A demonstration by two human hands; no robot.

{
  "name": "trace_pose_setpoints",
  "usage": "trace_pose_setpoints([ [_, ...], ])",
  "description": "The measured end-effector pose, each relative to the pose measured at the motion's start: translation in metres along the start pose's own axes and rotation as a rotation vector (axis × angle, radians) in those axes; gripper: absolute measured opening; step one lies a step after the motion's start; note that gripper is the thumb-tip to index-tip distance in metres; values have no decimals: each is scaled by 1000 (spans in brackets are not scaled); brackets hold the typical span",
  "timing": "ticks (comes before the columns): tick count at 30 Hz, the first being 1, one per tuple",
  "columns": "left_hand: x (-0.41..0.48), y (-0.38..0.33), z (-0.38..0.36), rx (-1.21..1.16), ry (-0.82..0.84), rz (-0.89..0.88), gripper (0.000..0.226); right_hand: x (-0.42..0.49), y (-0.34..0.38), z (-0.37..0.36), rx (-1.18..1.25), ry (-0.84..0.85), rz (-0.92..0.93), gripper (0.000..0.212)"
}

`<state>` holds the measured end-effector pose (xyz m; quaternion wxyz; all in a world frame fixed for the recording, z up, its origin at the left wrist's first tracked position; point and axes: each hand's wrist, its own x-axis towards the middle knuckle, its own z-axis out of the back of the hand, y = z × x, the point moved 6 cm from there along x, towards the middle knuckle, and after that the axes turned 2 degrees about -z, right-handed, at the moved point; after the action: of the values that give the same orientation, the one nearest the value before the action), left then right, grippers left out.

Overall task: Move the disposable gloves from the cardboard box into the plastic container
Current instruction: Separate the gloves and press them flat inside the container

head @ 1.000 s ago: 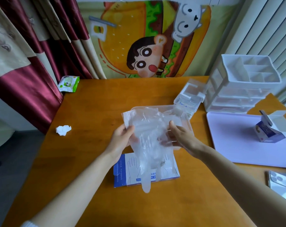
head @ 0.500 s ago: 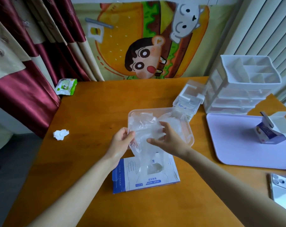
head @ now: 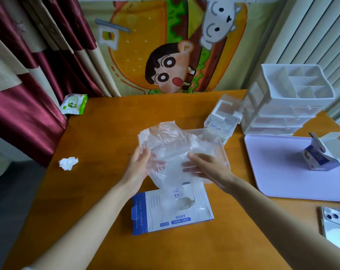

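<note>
Both hands grip one crumpled wad of disposable gloves (head: 170, 151), the left hand (head: 141, 164) pinching its near-left edge, the right hand (head: 206, 166) closed on its right side, above the plastic container (head: 222, 151). Judged mid-transfer: next, lower and tuck the bundle inside the rim. The cardboard box (head: 171, 213) lies nearer on the wooden surface (head: 110, 133); red curtains (head: 25, 114) hang to the left.
</note>
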<state>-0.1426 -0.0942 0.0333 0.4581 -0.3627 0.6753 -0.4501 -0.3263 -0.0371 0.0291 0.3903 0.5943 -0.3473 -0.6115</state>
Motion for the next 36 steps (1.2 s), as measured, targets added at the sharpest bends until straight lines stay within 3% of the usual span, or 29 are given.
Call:
trace_pose_setpoints([
  [2,0,0,-11,-112,28,36,34,3,5,0,-6,-77,69,16],
  [6,-7,6,-31,-22,172,190,57,11,15,12,37,-231,139,25],
  [11,-6,18,-30,204,242,207,19,20,24,29,17,-286,170,17],
  [17,13,21,-13,586,203,225,8,29,56,49,-159,-400,335,12],
  [19,26,7,-6,604,39,160,21,27,81,51,-371,-419,480,19],
  [22,44,-39,-4,571,-114,-119,65,15,112,31,-905,-352,795,18],
  [25,55,-77,-21,714,17,-379,96,18,103,9,-1348,-151,944,23],
  [27,58,-87,-35,918,128,-493,100,23,95,4,-1395,-32,879,25],
  [29,62,-84,-44,1144,232,-572,80,24,91,2,-1387,54,871,34],
  [31,67,-73,-46,1297,329,-597,35,24,89,4,-1404,44,892,40],
  [32,70,-66,-45,1340,351,-575,17,29,88,9,-1360,36,784,36],
  [36,80,-62,-43,1322,272,-439,6,60,72,50,-1228,-63,375,23],
])
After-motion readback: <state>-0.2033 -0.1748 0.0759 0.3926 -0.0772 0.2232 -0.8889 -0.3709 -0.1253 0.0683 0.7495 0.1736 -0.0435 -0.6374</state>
